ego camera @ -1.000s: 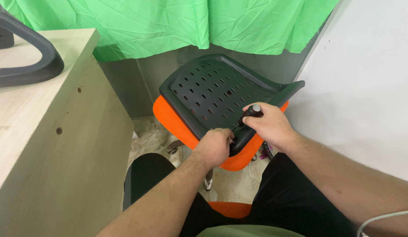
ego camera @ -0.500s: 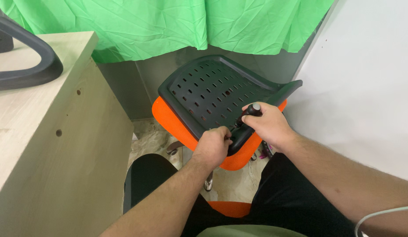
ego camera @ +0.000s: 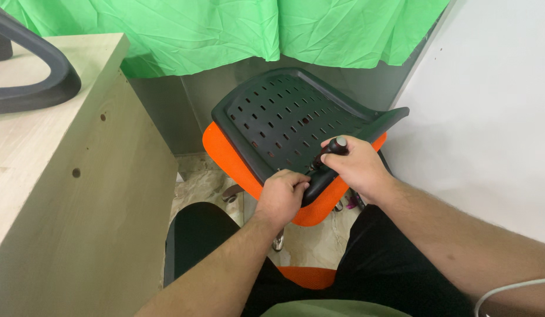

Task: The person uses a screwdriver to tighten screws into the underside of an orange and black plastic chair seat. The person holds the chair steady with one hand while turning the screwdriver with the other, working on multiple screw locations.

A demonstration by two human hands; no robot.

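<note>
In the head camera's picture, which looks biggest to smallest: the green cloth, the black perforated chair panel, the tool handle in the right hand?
1. green cloth, widest, cut off by the frame.
2. black perforated chair panel.
3. tool handle, mostly hidden by the right hand; clearly smallest.

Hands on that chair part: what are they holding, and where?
The right hand grips a black tool handle near its top. The left hand pinches the near edge of the black perforated plate.

I am reaching both bare forearms forward and down; my left hand [ego camera: 282, 196] is curling knuckles-up in a loose fist, my right hand [ego camera: 350, 165] is clenching beside it.
</note>
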